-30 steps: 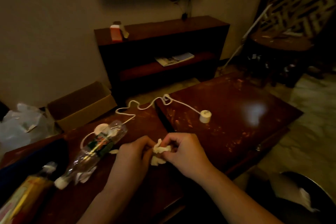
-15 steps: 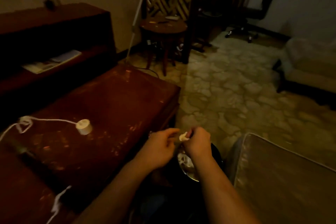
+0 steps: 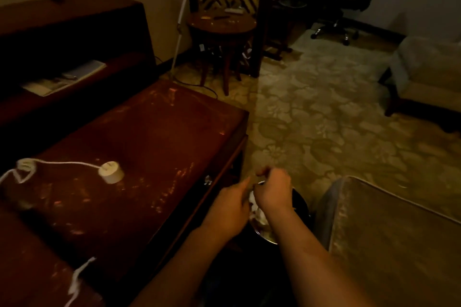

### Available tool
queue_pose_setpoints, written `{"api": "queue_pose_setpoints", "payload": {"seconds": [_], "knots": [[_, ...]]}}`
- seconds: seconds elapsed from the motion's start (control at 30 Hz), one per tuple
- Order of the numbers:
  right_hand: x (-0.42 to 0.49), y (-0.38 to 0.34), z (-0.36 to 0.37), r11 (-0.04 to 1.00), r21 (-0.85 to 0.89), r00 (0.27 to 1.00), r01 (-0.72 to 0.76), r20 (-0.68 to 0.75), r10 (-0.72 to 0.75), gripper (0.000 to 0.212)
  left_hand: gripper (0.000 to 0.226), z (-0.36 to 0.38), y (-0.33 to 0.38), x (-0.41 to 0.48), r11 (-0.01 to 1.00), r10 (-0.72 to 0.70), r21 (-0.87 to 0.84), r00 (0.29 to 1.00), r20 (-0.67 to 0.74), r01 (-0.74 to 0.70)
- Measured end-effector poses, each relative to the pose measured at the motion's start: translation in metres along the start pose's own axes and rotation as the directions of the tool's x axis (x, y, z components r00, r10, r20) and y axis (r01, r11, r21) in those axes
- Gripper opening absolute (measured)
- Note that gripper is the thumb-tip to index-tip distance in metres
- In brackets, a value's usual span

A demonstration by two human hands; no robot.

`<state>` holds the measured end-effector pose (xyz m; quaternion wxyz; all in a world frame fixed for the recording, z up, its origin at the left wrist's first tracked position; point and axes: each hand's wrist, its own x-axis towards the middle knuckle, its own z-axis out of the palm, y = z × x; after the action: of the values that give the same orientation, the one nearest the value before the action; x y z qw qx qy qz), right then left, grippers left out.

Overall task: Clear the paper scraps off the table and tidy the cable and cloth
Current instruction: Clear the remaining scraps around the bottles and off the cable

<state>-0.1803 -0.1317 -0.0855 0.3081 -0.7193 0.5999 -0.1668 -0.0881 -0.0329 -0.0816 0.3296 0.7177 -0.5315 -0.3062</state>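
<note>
Both hands hang over the bin at the table's four-o'clock corner, with paper scraps lying inside it. The left hand has straight, loose fingers, while the right hand is curled (too blurred to tell whether it pinches anything). The white cable lies on the table at nine o'clock.

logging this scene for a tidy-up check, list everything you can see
table: one, red-brown, left centre
cable: one, white, on table's left part
paper scraps: several, white, in bin under hands
bin: one, black, floor beside table's corner
round stool: one, dark wood, back centre
office chair: one, black, far back right
shelf unit: one, dark wood, back left
left hand: one, over bin, fingers fairly straight
right hand: one, over bin, fingers curled, grip unclear
</note>
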Motion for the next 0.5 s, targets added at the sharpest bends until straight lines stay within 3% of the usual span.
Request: {"api": "queue_pose_setpoints", "payload": {"seconds": [0.07, 0.13, 0.27, 0.33, 0.4, 0.5], "knots": [[-0.023, -0.031, 0.01, 0.985, 0.054, 0.985, 0.163, 0.051, -0.165, 0.019, 0.058, -0.037, -0.007, -0.037, 0.988, -0.019, 0.147, 0.994, -0.112, 0.035], [-0.062, -0.071, 0.027, 0.933, 0.105, 0.912, 0.344, 0.199, -0.359, 0.018, 0.054, -0.077, -0.021, -0.086, 0.973, -0.038, 0.212, 0.969, -0.245, 0.092], [-0.152, -0.143, 0.061, 0.723, 0.219, 0.537, 0.655, 0.539, -0.649, 0.023, 0.03, -0.144, -0.063, -0.202, 0.916, -0.158, 0.261, 0.87, -0.467, 0.306], [-0.184, -0.163, 0.084, 0.631, 0.235, 0.397, 0.74, 0.604, -0.691, 0.038, 0.026, -0.165, -0.084, -0.256, 0.859, -0.263, 0.239, 0.791, -0.552, 0.452], [-0.206, -0.169, 0.105, 0.595, 0.224, 0.321, 0.772, 0.67, -0.669, 0.05, 0.038, -0.174, -0.1, -0.29, 0.807, -0.372, 0.198, 0.74, -0.56, 0.556], [-0.225, -0.167, 0.131, 0.567, 0.158, 0.298, 0.809, 0.721, -0.626, 0.049, 0.054, -0.174, -0.115, -0.311, 0.786, -0.462, 0.128, 0.712, -0.528, 0.605]]}}
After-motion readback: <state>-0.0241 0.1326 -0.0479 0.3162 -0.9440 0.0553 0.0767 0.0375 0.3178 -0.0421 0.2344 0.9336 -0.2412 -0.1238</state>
